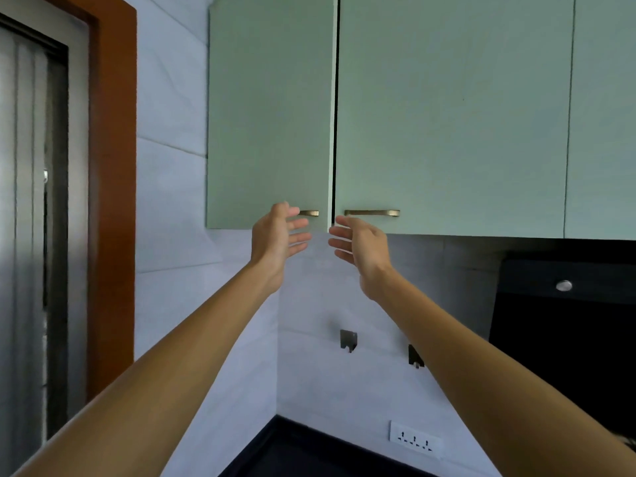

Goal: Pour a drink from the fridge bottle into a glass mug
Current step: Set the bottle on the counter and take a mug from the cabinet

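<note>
Both my arms reach up toward a pale green wall cabinet. My left hand (pixel 277 235) is raised with fingers relaxed, just in front of the left door's (pixel 268 115) metal handle (pixel 309 213), partly covering it. My right hand (pixel 358 244) hovers open just below the right door's (pixel 447 115) long metal handle (pixel 372 212). Neither hand holds anything. A narrow dark gap shows between the two doors, which look shut or nearly so. No bottle, fridge or glass mug is in view.
A black range hood (pixel 564 304) with a round knob hangs at the right. Two metal wall hooks (pixel 348 340) and a power socket (pixel 414 439) sit on the white tiled wall. A dark countertop (pixel 309 456) lies below. A brown door frame (pixel 112 201) stands left.
</note>
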### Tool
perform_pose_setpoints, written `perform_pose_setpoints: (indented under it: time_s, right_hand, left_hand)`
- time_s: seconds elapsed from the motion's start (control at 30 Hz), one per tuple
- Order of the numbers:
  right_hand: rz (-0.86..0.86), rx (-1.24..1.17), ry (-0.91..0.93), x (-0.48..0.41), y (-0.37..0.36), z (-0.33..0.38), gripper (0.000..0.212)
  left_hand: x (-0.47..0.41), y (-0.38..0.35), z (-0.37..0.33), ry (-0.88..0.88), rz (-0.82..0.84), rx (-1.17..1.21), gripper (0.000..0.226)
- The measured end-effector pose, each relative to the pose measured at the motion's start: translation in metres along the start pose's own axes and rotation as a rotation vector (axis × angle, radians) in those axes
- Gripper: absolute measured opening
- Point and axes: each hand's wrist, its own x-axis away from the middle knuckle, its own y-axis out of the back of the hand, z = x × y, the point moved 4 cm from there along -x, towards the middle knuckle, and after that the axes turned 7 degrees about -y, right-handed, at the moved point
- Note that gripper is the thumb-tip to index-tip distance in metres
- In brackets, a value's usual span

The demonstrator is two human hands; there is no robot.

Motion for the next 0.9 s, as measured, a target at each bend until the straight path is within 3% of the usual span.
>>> perform_pose_setpoints:
  time_s: [0.23,0.37,0.47,0.57,0.67,0.77,0.9]
  right_hand:
    - [-0.051,0.026,0.017,-0.036,-0.007,-0.007,0.018]
    - [-0.104,0.034,0.049,-0.055,-0.012,-0.005,0.018]
    - [-0.157,0.051,0.064,-0.065,-0.018,-0.006,0.018]
    - [-0.191,0.078,0.091,-0.07,-0.024,-0.007,0.019]
    - [-0.24,0.09,0.109,-0.073,-0.031,-0.007,0.021]
    - [-0.286,0.099,0.116,-0.075,-0.035,-0.011,0.022]
    - [-0.348,0.135,0.121,-0.074,-0.037,-0.018,0.021]
  left_hand:
    - [-0.05,-0.008,0.012,-0.028,0.051,0.021,0.035]
    - [-0.084,-0.004,0.02,-0.152,0.076,-0.083,0.032]
    - [-0.103,0.002,0.031,-0.332,0.136,-0.3,0.039]
    - [-0.114,0.004,0.042,-0.593,0.254,-0.597,0.028]
    - [-0.123,0.003,0.054,-0.814,0.363,-0.85,0.039]
    - [-0.126,0.0,0.067,-0.91,0.474,-0.993,0.055]
    - [-0.132,-0.001,0.079,-1.0,0.48,-1.114,0.06]
